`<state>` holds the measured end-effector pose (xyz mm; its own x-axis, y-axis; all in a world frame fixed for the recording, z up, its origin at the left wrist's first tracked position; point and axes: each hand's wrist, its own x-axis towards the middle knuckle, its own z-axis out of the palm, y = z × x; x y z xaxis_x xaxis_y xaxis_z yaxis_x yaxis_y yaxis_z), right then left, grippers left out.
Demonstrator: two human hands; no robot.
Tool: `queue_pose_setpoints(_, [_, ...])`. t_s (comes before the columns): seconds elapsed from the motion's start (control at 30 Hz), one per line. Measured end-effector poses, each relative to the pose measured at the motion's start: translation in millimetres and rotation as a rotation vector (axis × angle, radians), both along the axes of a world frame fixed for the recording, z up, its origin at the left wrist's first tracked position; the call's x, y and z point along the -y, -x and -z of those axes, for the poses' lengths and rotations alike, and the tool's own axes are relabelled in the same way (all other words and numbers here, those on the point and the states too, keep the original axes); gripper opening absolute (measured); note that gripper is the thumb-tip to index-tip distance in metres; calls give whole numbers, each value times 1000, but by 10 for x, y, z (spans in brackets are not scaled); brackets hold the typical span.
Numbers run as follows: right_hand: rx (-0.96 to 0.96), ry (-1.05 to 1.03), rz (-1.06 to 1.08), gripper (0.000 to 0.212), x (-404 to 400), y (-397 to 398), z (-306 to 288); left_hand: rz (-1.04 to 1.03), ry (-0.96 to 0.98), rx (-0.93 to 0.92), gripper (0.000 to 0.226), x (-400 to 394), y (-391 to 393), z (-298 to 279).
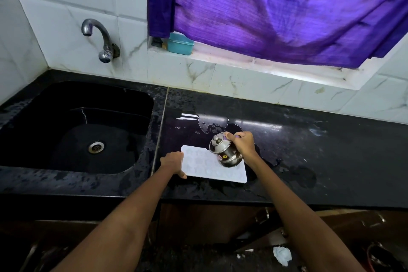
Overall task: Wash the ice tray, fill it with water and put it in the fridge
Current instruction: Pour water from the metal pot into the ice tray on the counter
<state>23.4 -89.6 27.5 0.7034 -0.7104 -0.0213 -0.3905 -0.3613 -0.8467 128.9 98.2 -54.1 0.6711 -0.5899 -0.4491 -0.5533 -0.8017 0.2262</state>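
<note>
Ice tray (212,165) lies flat at frame centre on the wet black counter (309,139); left hand (173,162) grips its left edge, right hand (242,143) grips a tilted steel pot (224,150) over it; black sink (77,126) left, purple curtain (287,6) upper right

The steel pot (225,152) hides the ice tray (205,164) corner at 2 o'clock; tray water level indiscernible.
</note>
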Motion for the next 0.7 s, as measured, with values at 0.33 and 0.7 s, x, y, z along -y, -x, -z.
queue_pose_setpoints(0.33, [-50,126,-101,60,-209,-142,-42,19,-11,-17,90,-25,14,-31])
queue_pose_setpoints(0.7, [-154,266,-164,59,-422,-196,108,10,24,-33,90,-48,18,-17])
